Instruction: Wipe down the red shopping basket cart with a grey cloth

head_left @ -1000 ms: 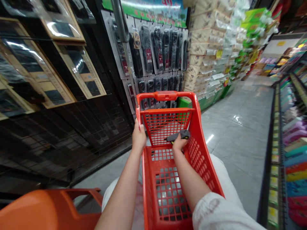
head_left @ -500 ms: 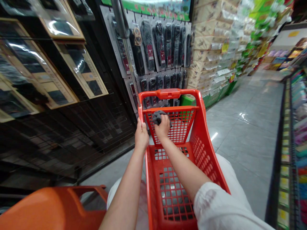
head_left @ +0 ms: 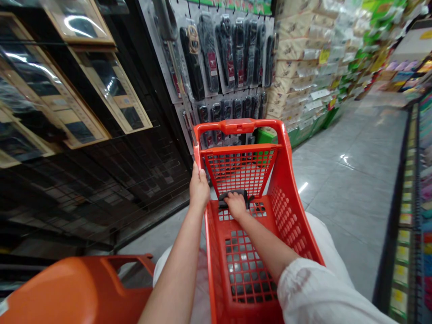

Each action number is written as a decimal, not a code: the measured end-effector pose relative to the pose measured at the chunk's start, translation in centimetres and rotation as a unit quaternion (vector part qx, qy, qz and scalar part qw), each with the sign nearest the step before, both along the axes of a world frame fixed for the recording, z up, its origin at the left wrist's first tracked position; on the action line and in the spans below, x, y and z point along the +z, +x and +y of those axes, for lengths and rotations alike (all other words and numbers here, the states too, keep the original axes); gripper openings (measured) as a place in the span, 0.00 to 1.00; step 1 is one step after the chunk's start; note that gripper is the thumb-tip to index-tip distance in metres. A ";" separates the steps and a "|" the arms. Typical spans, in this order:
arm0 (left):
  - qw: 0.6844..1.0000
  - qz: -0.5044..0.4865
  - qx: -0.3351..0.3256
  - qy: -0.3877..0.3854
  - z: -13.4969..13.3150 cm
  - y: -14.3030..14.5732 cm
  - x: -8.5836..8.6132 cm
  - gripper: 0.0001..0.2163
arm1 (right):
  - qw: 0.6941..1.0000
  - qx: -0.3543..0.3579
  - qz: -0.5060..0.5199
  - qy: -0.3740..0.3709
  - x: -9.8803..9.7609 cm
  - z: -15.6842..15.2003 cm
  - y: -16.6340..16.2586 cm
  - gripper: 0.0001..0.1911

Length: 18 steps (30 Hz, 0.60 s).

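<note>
A red plastic shopping basket [head_left: 290, 189] with mesh walls is tipped on its side in front of me, its handle [head_left: 238, 127] at the far end. My left hand [head_left: 199, 189] is closed round the basket's left rim. Inside the basket, my right hand [head_left: 235, 204] presses a dark grey cloth [head_left: 232, 196] against the bottom of the far mesh wall, fingers curled over it.
A second orange basket [head_left: 74, 292] lies at the lower left. Framed items hang on a black grid rack [head_left: 101, 171] to the left. Dark packaged goods hang on a pegboard [head_left: 222, 58] ahead. Stacked packs [head_left: 303, 67] and a shelf [head_left: 415, 189] flank a grey tiled aisle [head_left: 351, 180].
My right hand moved the cloth from the right wall up to the top left of the far mesh wall, then down to its bottom. My left hand kept its hold on the rim.
</note>
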<state>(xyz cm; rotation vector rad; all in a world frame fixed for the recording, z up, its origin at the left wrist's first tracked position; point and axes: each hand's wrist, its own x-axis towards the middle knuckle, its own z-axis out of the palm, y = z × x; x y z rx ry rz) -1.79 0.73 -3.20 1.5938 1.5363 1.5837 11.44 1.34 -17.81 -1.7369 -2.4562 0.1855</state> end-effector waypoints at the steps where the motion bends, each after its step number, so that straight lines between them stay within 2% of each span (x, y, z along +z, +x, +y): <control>1: 1.000 0.002 0.001 0.001 -0.1 0.1 0.0 0.23 | 0.999 -0.035 0.014 -0.009 -1.1 -0.9 0.1 0.17; 3: 1.000 0.002 0.005 -0.006 -0.1 0.2 0.1 0.23 | 0.996 -0.071 0.047 -0.011 -2.7 -2.3 -0.2 0.19; 5: 1.000 -0.002 0.005 -0.013 -0.1 0.3 0.1 0.23 | 0.996 -0.042 0.073 -0.016 -3.5 -3.0 -1.3 0.21; 8: 1.000 -0.003 0.000 -0.015 0.1 0.5 0.1 0.23 | 0.995 0.009 0.089 -0.042 -3.2 -2.5 -3.5 0.25; 12: 1.000 0.006 -0.003 -0.020 0.2 0.6 0.3 0.23 | 0.993 0.008 0.094 -0.065 -2.6 -1.8 -3.9 0.27; 15: 1.000 0.006 0.000 -0.011 0.1 0.6 0.4 0.23 | 0.985 0.121 0.105 -0.069 -2.9 -2.9 -1.6 0.26; 18: 1.000 -0.006 0.005 -0.011 0.1 0.5 0.2 0.23 | 0.966 0.226 0.101 -0.069 -3.2 -3.8 0.4 0.30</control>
